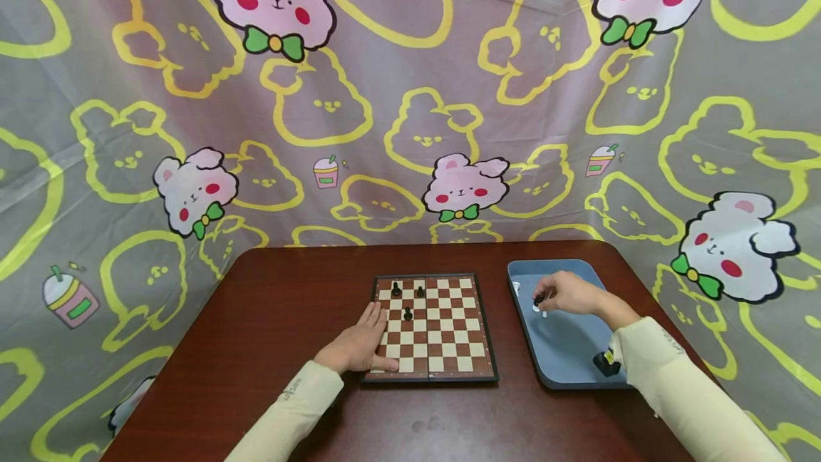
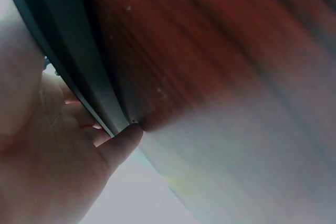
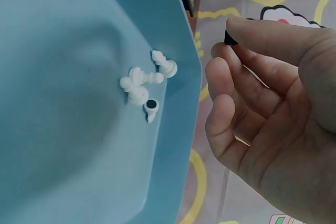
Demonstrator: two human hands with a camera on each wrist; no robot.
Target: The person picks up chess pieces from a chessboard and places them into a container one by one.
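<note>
A brown and cream chessboard (image 1: 454, 334) lies on the table with three black chess pieces standing on its far left part, one of them a black pawn (image 1: 408, 314). My left hand (image 1: 359, 341) rests along the board's left edge, fingers straight and thumb spread over the near corner. In the left wrist view, the thumb touches the board's dark rim (image 2: 89, 51). Over the blue tray (image 1: 567, 348), my right hand (image 1: 569, 293) pinches a black chess piece (image 3: 229, 38) between thumb and fingertips; most of it is hidden. Several white chess pieces (image 3: 138, 95) lie in the tray below.
The dark red wooden table (image 1: 276, 319) carries the board and, to its right, the tray. A patterned cloth (image 1: 359, 113) hangs behind the table and along its sides. A small black device (image 1: 606, 362) is at the right wrist, above the tray's near end.
</note>
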